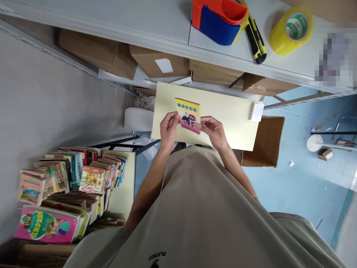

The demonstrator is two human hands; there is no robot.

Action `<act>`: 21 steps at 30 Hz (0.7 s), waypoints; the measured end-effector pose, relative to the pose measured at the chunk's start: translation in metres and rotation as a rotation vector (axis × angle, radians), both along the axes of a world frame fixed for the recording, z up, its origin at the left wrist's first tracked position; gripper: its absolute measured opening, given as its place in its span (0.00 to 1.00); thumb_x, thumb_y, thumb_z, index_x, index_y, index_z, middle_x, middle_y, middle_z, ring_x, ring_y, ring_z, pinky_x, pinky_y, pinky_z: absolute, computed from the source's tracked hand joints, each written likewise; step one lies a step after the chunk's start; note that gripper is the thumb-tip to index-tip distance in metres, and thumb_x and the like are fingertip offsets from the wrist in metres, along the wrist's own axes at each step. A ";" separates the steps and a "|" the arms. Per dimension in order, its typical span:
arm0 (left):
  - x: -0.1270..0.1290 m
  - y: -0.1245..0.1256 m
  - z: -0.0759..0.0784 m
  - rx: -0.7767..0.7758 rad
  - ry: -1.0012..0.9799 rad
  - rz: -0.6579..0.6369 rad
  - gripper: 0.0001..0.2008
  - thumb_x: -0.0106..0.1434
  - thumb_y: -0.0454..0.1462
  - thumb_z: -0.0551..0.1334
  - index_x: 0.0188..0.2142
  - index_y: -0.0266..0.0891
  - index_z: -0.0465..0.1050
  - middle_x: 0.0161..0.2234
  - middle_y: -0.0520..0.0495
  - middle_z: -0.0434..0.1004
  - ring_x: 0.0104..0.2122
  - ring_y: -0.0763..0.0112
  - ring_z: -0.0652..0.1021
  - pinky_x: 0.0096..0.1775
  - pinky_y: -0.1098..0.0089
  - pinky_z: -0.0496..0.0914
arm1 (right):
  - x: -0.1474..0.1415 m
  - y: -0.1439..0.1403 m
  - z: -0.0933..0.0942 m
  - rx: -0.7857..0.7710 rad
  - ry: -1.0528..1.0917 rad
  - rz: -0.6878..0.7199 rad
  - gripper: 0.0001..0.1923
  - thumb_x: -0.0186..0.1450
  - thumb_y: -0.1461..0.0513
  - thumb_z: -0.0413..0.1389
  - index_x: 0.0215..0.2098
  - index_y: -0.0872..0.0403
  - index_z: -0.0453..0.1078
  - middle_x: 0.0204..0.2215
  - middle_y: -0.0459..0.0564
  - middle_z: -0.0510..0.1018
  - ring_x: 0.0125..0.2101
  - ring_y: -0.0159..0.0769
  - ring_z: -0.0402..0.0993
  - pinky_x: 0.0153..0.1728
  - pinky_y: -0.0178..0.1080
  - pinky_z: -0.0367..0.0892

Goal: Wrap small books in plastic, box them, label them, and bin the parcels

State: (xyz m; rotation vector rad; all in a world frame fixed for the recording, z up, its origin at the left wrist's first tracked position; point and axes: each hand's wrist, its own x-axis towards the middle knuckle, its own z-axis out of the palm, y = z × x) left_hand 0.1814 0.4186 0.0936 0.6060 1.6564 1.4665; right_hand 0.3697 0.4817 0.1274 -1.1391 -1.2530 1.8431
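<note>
A small yellow booklet is held between both hands above a pale cream desk. Its cover is bright yellow across the top, with a line of blue characters, and turns pink toward the bottom, where a cartoon figure sits; the spine side is pinched by the left hand, the opposite lower corner by the right hand. Each grip is closed down to thumb and fingertips on the booklet's edge, and the booklet stands clear of the desk surface, tilted slightly.

Far to the left of the grip and below it, a low shelf holds a dense row of picture books, spines and covers packed together, with a pink-covered book lying flat at the nearest end. Just right of the grip, past the desk's edge, an open cardboard box stands on the blue floor; what is inside cannot be seen. Beyond the grip, under the grey shelf, closed cardboard cartons are stacked.

On top of that grey shelf, well beyond the right hand, sit an orange-and-blue tape dispenser, a roll of yellow tape and a yellow-and-black utility knife. A small white block rests at the desk's corner, right of the grip.
</note>
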 end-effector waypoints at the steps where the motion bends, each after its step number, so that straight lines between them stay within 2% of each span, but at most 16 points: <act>1: 0.000 0.001 -0.005 -0.006 -0.042 -0.004 0.24 0.68 0.61 0.73 0.45 0.45 0.81 0.42 0.46 0.87 0.48 0.62 0.87 0.54 0.62 0.82 | -0.003 -0.004 0.004 0.067 -0.029 0.033 0.22 0.65 0.41 0.77 0.44 0.46 0.84 0.43 0.48 0.88 0.41 0.39 0.83 0.45 0.45 0.84; 4: 0.001 0.003 -0.013 0.000 -0.210 -0.040 0.25 0.64 0.59 0.76 0.48 0.45 0.83 0.52 0.41 0.89 0.56 0.55 0.88 0.57 0.58 0.83 | -0.013 -0.020 0.009 0.340 -0.154 0.139 0.14 0.75 0.45 0.69 0.49 0.44 0.85 0.52 0.52 0.87 0.48 0.43 0.85 0.49 0.48 0.85; 7: 0.002 0.001 -0.017 0.017 -0.337 -0.127 0.29 0.67 0.63 0.72 0.53 0.45 0.83 0.57 0.36 0.89 0.59 0.52 0.88 0.56 0.56 0.84 | -0.021 -0.035 0.003 0.603 -0.268 0.253 0.11 0.82 0.53 0.60 0.52 0.43 0.86 0.56 0.53 0.87 0.55 0.46 0.85 0.56 0.51 0.85; 10: 0.003 0.000 -0.020 0.032 -0.363 -0.199 0.31 0.69 0.65 0.68 0.55 0.46 0.81 0.59 0.35 0.88 0.60 0.49 0.87 0.57 0.53 0.85 | -0.022 -0.044 -0.006 0.716 -0.336 0.307 0.12 0.83 0.56 0.57 0.54 0.42 0.85 0.57 0.52 0.88 0.57 0.47 0.84 0.59 0.52 0.85; 13: 0.003 0.000 -0.022 0.044 -0.331 -0.153 0.32 0.65 0.66 0.72 0.54 0.46 0.82 0.59 0.35 0.88 0.60 0.48 0.87 0.55 0.54 0.85 | -0.017 -0.043 -0.007 0.687 -0.325 0.259 0.13 0.84 0.54 0.57 0.56 0.42 0.85 0.57 0.53 0.87 0.55 0.46 0.86 0.57 0.51 0.86; 16: -0.002 -0.001 -0.022 0.027 -0.205 -0.093 0.31 0.60 0.63 0.77 0.52 0.46 0.84 0.54 0.38 0.90 0.57 0.50 0.88 0.50 0.59 0.83 | -0.009 -0.034 -0.002 0.587 -0.291 0.177 0.15 0.84 0.49 0.58 0.56 0.43 0.84 0.56 0.54 0.86 0.50 0.45 0.86 0.55 0.51 0.88; 21: -0.017 -0.009 -0.012 -0.025 -0.016 -0.052 0.22 0.59 0.54 0.80 0.44 0.44 0.86 0.41 0.45 0.90 0.41 0.63 0.86 0.43 0.66 0.79 | 0.005 -0.010 -0.004 0.460 -0.287 0.019 0.18 0.80 0.42 0.62 0.51 0.43 0.84 0.48 0.51 0.87 0.48 0.44 0.85 0.54 0.52 0.88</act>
